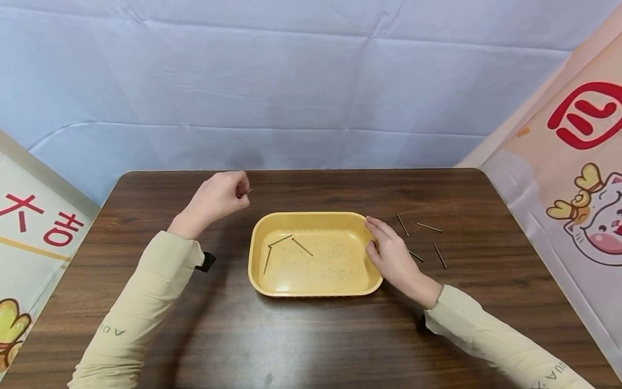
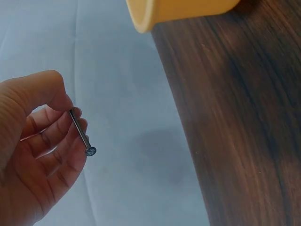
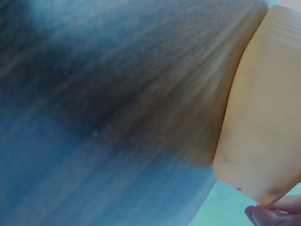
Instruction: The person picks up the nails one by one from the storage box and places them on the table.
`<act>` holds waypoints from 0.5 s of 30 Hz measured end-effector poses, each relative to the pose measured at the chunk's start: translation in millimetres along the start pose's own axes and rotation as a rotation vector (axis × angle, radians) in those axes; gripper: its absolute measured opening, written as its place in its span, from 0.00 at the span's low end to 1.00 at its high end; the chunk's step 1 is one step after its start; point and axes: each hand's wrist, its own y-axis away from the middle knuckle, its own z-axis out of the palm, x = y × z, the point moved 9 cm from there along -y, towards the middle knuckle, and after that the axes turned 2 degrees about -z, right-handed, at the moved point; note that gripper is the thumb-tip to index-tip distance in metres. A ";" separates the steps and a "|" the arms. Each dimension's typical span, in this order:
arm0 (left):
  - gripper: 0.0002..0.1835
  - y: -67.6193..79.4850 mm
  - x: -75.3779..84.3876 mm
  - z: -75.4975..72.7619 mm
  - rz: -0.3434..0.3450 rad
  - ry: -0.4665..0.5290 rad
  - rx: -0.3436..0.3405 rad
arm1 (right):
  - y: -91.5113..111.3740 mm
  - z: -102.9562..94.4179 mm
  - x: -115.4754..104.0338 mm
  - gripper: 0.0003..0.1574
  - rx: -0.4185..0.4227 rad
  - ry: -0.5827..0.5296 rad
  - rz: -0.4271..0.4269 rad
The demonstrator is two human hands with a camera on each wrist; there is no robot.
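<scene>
Above the table's far left part, my left hand [image 1: 216, 197] pinches a nail [image 2: 80, 129] between thumb and fingers. In the left wrist view its round head points away from the fingertips; its other end is hidden under the thumb. A yellow plastic tray [image 1: 316, 294] stands mid-table, to the right of that hand. Three nails [image 1: 303, 247] lie inside it, toward its left side. My right hand [image 1: 396, 262] grips the tray's right rim, thumb on the inner side. In the right wrist view only some fingertips [image 3: 265, 215] show at the tray's corner.
Several loose nails [image 1: 439, 255] lie on the dark wooden table [image 1: 311, 340], right of the tray. One is partly hidden by my right hand. A pale cloth [image 1: 311, 81] hangs behind the table, and printed panels [image 1: 583, 178] flank both sides.
</scene>
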 end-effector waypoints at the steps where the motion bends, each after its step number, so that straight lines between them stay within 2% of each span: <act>1: 0.05 0.1 -1.7 0.5 -0.005 0.003 -0.005 | 0.0 0.1 0.1 0.26 -0.001 0.002 0.001; 15: 0.06 4.3 -28.8 14.8 -0.080 0.034 -0.045 | 0.1 1.2 0.7 0.26 -0.005 0.011 0.007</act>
